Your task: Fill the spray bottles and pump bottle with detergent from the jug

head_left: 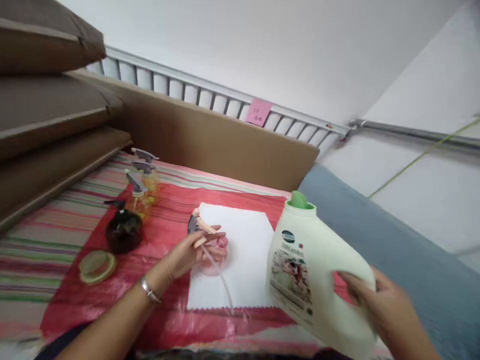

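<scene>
My left hand (pixel 198 248) has its fingers closed on a peach and grey trigger spray head (pixel 203 226), whose clear dip tube (pixel 224 286) slants down over a white cloth. Its fingers also reach around the neck of a transparent pink bottle (pixel 222 242); the bottle's body is partly hidden behind them. On the right, my right hand (pixel 378 295) grips the handle of a large pale green jug (pixel 322 260). The jug is uncapped and tilts slightly, with green plastic showing in its mouth and a picture label on its side.
Yellow spray bottles (pixel 139 202) stand at the left, beside a dark pump bottle (pixel 123 232) and a round yellowish lid or dish (pixel 97 266). The white cloth (pixel 251 250) lies on a red sheet (pixel 168 300). Cardboard (pixel 210 140) and a radiator are behind; stacked boxes (pixel 48 110) rise at left.
</scene>
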### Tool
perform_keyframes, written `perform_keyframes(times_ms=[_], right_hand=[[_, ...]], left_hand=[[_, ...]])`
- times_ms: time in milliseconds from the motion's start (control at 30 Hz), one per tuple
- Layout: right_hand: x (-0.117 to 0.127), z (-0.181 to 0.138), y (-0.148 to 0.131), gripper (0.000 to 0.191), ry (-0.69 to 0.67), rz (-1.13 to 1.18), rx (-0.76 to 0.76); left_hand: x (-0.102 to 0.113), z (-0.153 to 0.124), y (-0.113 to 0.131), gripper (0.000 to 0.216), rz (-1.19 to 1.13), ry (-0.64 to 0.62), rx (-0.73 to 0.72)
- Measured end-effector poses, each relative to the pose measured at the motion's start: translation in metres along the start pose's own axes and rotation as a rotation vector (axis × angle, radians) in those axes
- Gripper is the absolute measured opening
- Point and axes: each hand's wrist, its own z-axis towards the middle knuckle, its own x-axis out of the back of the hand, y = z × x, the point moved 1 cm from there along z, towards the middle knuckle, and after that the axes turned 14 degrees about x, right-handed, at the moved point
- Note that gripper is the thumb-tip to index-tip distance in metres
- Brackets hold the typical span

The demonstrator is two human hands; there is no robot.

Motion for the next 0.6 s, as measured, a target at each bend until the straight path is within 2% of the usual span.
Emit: perform_keyframes(times_ms=[200,300,433,600], right_hand=[[-0.048,-0.019,0.019,0.037,0.276,0.210,0.059],[-0.070,-0.022,0.030,0.035,0.359,0.261,0.042],[-0.085,-0.024,0.041,0.033,0.373,0.258,0.020],[-0.085,-0.023,0.051,0.033,0.308,0.266,0.033]], left_hand=[[-0.005,-0.001,0.001,0.042,0.029,0.037,0.005],[-0.006,-0.002,0.002,0.044,0.040,0.039,0.006],[-0.006,-0.004,0.006,0.045,0.046,0.022,-0.006],[-0.006,-0.011,0.017,0.045,0.036,0.012,-0.044]])
